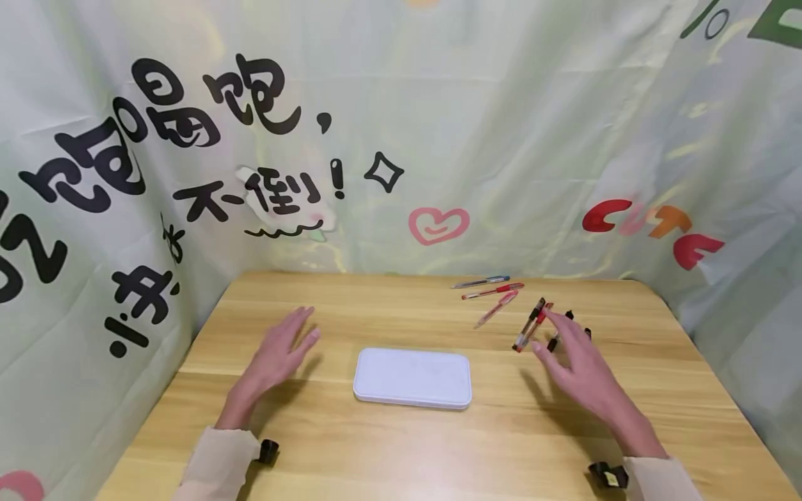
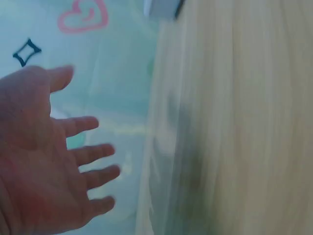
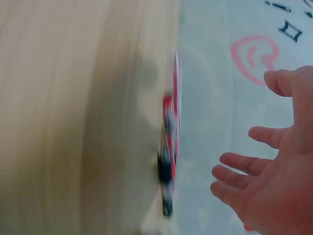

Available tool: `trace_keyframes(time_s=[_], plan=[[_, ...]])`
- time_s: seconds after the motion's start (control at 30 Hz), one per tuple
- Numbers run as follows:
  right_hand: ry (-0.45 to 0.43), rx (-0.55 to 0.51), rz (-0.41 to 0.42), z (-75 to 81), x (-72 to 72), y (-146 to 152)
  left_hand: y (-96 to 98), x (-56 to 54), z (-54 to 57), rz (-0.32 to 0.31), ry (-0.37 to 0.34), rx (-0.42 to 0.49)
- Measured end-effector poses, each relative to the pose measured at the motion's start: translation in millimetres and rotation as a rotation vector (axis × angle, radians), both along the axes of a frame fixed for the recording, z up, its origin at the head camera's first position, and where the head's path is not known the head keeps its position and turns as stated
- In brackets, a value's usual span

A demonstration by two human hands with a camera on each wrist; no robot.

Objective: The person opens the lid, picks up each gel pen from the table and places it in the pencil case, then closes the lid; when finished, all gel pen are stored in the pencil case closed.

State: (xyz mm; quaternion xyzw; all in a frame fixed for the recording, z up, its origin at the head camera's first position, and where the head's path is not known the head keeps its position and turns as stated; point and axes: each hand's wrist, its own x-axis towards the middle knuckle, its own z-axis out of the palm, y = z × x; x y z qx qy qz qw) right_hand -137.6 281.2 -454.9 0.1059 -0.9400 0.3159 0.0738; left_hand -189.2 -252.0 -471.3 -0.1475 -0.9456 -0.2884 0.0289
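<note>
A flat pale lavender case (image 1: 412,378), closed, lies on the table between the two hands. My left hand (image 1: 280,355) hovers above the wood to its left, fingers spread and nothing in them. In the left wrist view the same bare palm (image 2: 39,161) faces the camera, thumb apart. Over on the right, my right hand (image 1: 583,372) is held near a group of pens, its fingers extended. Close to those fingertips lie a black pen (image 1: 530,323) and a red one; another black-capped pen (image 1: 554,342) is partly hidden behind the hand. The right wrist view shows that palm (image 3: 269,191) holding nothing.
Farther back lie a blue pen (image 1: 481,282), a red pen (image 1: 493,291) and a pink pen (image 1: 497,309). The wooden table (image 1: 401,452) ends against a printed fabric backdrop (image 1: 501,139) at the back and sides. A small black device sits at each wrist.
</note>
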Motion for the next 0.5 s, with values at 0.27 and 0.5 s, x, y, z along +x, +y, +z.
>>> trace_keyframes(time_s=[0.27, 0.5], plan=[[-0.136, -0.416, 0.168, -2.4, -5.5, -52.5, 50.6, 18.8, -1.4, -0.235, -0.374, 0.418], [-0.246, -0.574, 0.219, -13.7, -5.5, -91.4, 87.7, 39.3, -13.9, -0.152, -0.361, 0.412]])
